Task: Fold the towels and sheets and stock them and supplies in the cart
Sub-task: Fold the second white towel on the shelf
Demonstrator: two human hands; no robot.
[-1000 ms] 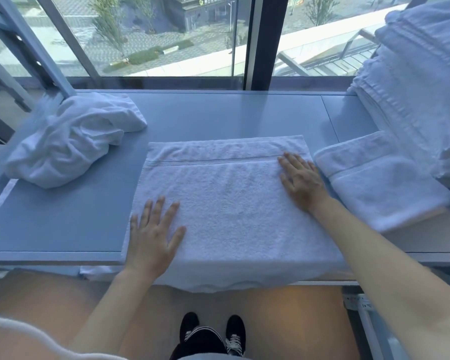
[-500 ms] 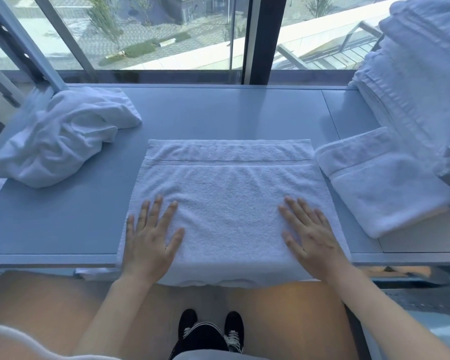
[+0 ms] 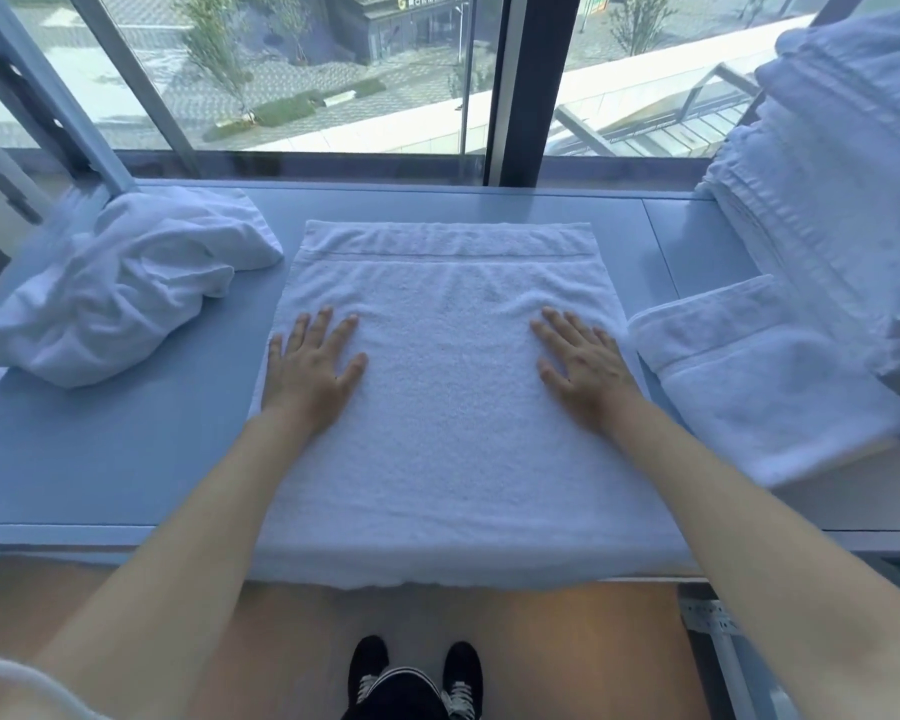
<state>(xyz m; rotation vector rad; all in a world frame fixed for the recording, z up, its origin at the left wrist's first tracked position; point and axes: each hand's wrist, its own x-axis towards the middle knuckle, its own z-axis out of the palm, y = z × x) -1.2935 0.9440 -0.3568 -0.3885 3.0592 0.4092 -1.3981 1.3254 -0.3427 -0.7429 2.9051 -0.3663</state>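
On a grey ledge [image 3: 126,459] by the window, a half-folded white towel [image 3: 448,433] overhangs the near edge; left hand [image 3: 307,371] and right hand [image 3: 585,368] press flat, fingers spread. Soft and limp, it is likely best pinched at its corners

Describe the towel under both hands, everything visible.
The flat towel is white terry cloth, spread as a rough rectangle in the middle of the grey-blue table. A woven band runs across its far end, parallel to the window. Its near edge hangs slightly over the table's front edge. The left hand and right hand lie flat on it, fingers straight and spread, near its left and right sides. A slight ripple shows ahead of the right hand. It looks apart from the neighbouring towels.
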